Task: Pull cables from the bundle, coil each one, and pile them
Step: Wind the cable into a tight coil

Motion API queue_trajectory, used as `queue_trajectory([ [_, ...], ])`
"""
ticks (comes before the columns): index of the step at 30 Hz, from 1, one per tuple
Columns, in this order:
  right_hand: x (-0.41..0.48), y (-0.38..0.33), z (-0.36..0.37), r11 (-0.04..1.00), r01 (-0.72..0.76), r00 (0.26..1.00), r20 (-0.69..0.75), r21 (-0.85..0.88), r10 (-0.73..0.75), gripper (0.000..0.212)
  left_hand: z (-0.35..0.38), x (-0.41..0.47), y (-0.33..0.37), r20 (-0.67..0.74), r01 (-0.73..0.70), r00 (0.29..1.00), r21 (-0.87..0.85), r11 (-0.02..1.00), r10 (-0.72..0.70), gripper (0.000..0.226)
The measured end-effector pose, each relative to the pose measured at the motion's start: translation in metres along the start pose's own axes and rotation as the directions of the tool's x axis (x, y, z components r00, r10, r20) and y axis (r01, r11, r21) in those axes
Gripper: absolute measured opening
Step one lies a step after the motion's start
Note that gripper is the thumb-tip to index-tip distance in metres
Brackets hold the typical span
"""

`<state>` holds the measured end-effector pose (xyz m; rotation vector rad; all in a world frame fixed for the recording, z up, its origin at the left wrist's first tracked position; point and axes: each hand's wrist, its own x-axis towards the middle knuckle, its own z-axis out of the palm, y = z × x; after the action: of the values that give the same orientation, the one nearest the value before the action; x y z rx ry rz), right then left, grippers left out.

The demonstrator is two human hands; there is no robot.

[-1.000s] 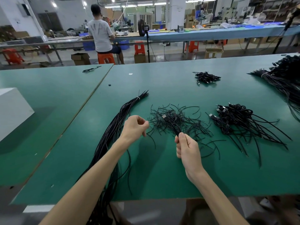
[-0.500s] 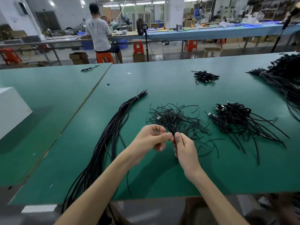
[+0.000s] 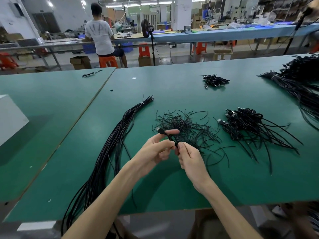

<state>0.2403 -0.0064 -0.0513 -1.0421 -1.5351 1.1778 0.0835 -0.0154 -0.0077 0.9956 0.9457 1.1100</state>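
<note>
Black cable (image 3: 168,136) is pinched by both hands: left hand (image 3: 153,150) nearer the plug (its end free), right hand (image 3: 190,160) touching it. Bundle (image 3: 117,138) lies left of the grip, pile (image 3: 245,123) right.

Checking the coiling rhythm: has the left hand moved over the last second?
Yes. The left hand has moved right, away from the long bundle, and now meets the right hand on the cable.

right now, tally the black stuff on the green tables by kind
long tied black cable bundles: 2
heaps of coiled black cables: 2
loose heap of short black ties: 1
single black cables: 2, one in left hand and right hand, one far left
dark unclear heap, right edge: 1
total: 8
</note>
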Motion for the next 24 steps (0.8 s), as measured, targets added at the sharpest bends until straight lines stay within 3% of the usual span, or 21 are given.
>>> queue_trajectory([
  [4,0.0,-0.001,0.0,0.999,-0.012,1.0,0.001,0.05,0.012,0.043,-0.001,-0.001,-0.002,0.029,-0.068,0.997,0.103,0.992,0.066,0.048],
  [10,-0.002,-0.006,0.0,0.993,-0.031,0.999,0.047,0.115,0.025,0.042,-0.006,-0.005,-0.005,0.121,-0.079,0.99,0.098,0.992,0.067,0.05],
  [18,-0.003,-0.009,-0.002,0.988,-0.056,0.994,0.098,0.147,0.041,0.04,-0.007,-0.004,-0.011,0.129,-0.031,0.991,0.08,0.996,0.02,0.057],
  [24,-0.005,-0.014,-0.001,0.99,-0.048,0.995,0.098,0.132,0.035,0.043,-0.012,-0.003,-0.009,0.134,-0.019,0.991,0.113,0.993,0.004,0.038],
])
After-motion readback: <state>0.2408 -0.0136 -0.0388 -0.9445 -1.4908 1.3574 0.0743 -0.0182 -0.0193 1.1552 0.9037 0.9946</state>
